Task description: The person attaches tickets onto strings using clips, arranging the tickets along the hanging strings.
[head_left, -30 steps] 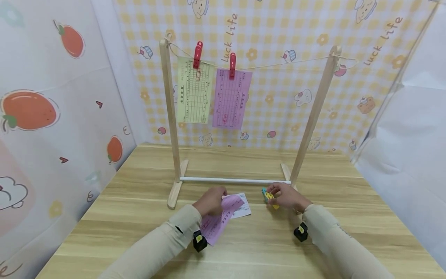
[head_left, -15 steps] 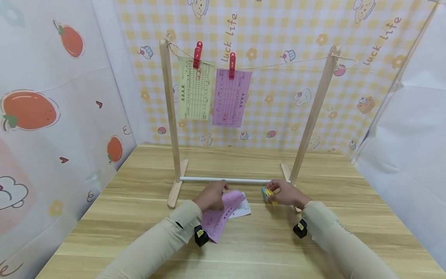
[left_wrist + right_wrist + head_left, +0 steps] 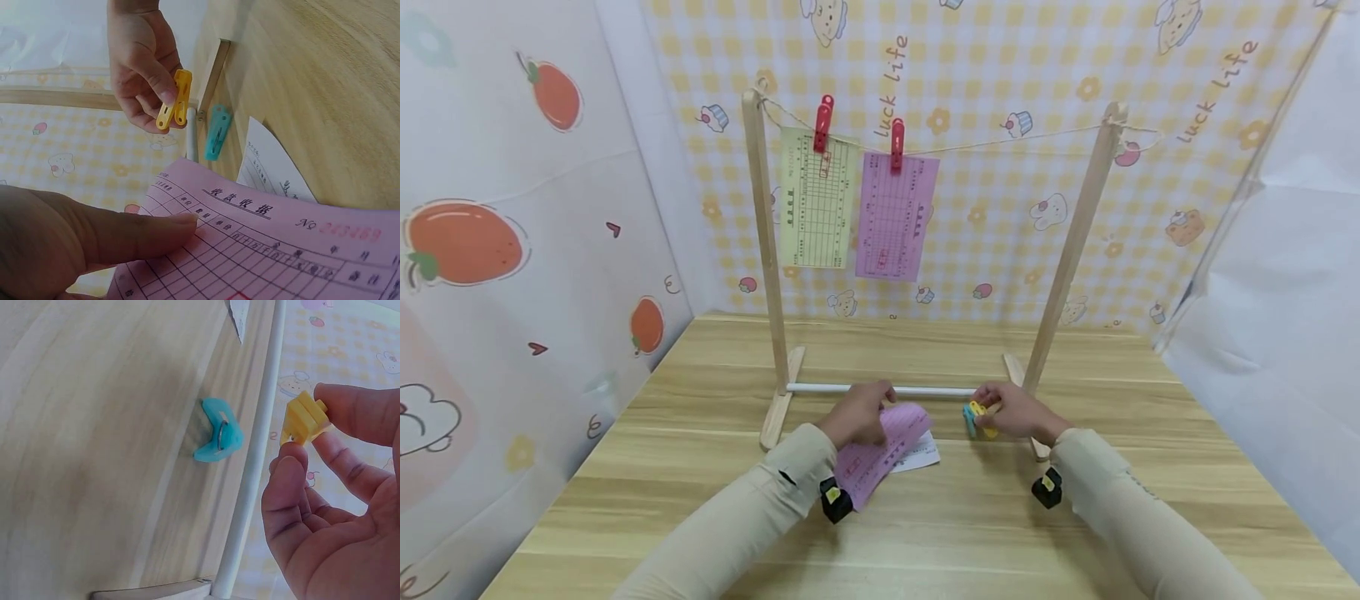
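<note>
My left hand [image 3: 862,414] pinches a pink receipt slip [image 3: 887,454], thumb flat on its printed face in the left wrist view. A white slip [image 3: 922,452] lies on the table, partly covered by the pink one. Between thumb and fingers of my right hand [image 3: 1017,412] is a yellow clothespin [image 3: 304,417], held above the table. A teal clothespin [image 3: 219,430] rests on the wood just below it. Behind, a yellow-green slip [image 3: 818,200] and another pink slip [image 3: 897,218] hang from a string, each under a red clothespin [image 3: 897,146].
Two wooden posts [image 3: 765,233] carry the string [image 3: 1000,142] across the back. A white rod [image 3: 925,391] joins their feet low over the table [image 3: 715,517]. Patterned cloth [image 3: 985,250] lines the back, with printed sheeting [image 3: 550,275] on the left.
My right hand has lifted the yellow clothespin off the teal one, which stays on the table. My left hand has shifted slightly up and away, raising the pink slip a little.
</note>
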A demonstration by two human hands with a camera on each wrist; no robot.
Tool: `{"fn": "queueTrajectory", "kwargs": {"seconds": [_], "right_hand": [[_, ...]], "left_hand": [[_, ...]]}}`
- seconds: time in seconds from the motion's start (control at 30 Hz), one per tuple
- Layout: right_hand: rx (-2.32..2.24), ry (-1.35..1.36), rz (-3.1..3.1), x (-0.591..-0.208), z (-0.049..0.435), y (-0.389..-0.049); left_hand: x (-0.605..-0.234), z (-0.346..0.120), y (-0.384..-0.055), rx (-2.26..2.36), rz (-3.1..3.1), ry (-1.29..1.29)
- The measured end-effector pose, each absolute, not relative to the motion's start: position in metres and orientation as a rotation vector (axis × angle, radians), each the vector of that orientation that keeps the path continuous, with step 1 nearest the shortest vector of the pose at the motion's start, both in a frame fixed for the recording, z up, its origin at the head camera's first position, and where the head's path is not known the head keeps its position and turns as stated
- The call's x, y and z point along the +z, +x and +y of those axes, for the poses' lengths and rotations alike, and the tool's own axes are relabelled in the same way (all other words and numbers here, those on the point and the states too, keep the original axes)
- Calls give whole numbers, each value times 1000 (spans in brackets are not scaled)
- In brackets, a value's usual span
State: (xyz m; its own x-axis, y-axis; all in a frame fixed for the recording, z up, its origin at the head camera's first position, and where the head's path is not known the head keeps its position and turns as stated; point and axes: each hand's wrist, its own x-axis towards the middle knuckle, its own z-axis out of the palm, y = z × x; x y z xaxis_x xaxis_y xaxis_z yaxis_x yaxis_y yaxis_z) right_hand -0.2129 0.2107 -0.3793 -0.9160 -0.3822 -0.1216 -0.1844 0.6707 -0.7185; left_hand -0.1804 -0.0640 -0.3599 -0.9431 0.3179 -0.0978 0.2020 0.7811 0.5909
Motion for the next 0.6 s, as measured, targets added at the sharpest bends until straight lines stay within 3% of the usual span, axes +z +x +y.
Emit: {"fn": "queueTrajectory", "kwargs": {"seconds": [0.6], "right_hand": [[-1109,-491,2625,-363,210,-220]], "left_hand": [[-340,-55,-188,824,2858,483]]}}
